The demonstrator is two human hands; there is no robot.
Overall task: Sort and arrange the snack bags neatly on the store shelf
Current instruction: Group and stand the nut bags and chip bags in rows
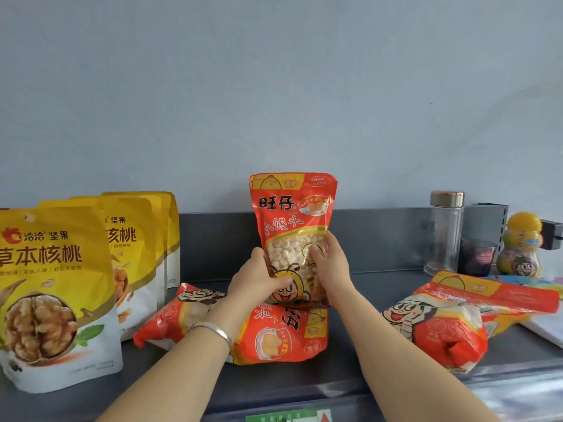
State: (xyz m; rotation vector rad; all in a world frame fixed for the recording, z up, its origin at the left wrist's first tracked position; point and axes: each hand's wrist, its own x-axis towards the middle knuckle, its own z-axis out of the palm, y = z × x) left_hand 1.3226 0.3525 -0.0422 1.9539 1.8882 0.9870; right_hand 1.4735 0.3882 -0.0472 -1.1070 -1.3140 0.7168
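Two hands shared one bag in the head view. The left hand [259, 278] and the right hand [330, 263] clamped an upright red-orange plastic snack bag [292, 208] with a clear window of small round biscuits. Each hand curled round a side edge of the lower half, and the left thumb lay across the front. The bag's long axis ran straight up from the grip, with the print facing the camera and the top seal free above both hands. Its base sat just over a second red-orange bag lying flat [274, 339] on the grey metal shelf [518, 354]; whether the two touched could not be told. More red-orange bags on their sides [441, 330] lay to the right, well apart from the grip. A row of yellow-and-white walnut pouches [54, 284] stood upright at the left, nearer the left hand. As a judgement, the coming move turned on holding that vertical axis while setting the base on bare shelf behind the flat bag, which blocked a straight drop.
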